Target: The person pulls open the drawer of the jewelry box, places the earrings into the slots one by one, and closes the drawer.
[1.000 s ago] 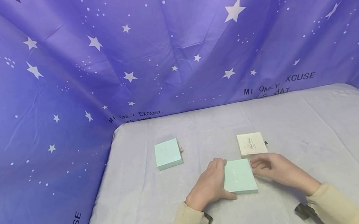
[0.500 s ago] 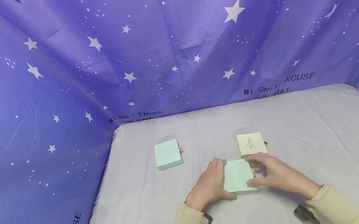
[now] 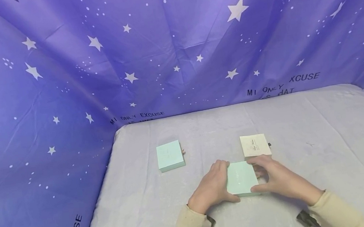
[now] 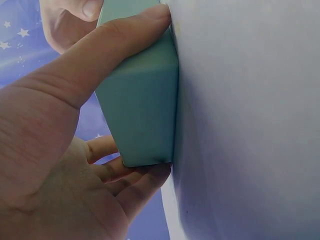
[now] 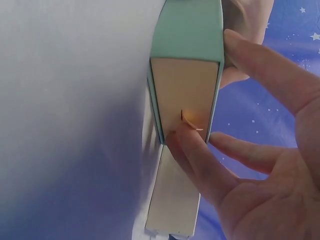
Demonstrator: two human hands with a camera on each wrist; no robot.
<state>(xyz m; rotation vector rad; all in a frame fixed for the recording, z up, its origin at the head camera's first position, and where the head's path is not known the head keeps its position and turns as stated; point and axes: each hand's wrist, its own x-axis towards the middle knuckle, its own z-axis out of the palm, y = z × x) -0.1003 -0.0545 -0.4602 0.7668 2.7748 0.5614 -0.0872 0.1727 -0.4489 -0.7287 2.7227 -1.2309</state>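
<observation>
A mint green drawer box [image 3: 240, 177] lies on the pale cloth between both hands. My left hand [image 3: 211, 187] grips its left end, thumb along the near side and fingers at the far side. At the other end, my right hand [image 3: 277, 179] spans the corners with thumb and index finger. In the right wrist view, the cream drawer front [image 5: 180, 87] sits within the sleeve and carries a small ribbon tab [image 5: 191, 123]. A fingertip of the right hand touches the drawer front beside the tab. The left wrist view shows the box's plain closed end [image 4: 142, 117].
A second mint green box [image 3: 169, 156] rests toward the back left, its ribbon facing right. Just behind the right hand lies a cream box [image 3: 255, 145] with dark print and a black tab. A purple star-patterned curtain [image 3: 173, 46] surrounds the cloth-covered table [image 3: 137, 194].
My right hand has come from beside the box onto its right end, thumb and index finger now at the corners. The left hand and the other boxes stay put.
</observation>
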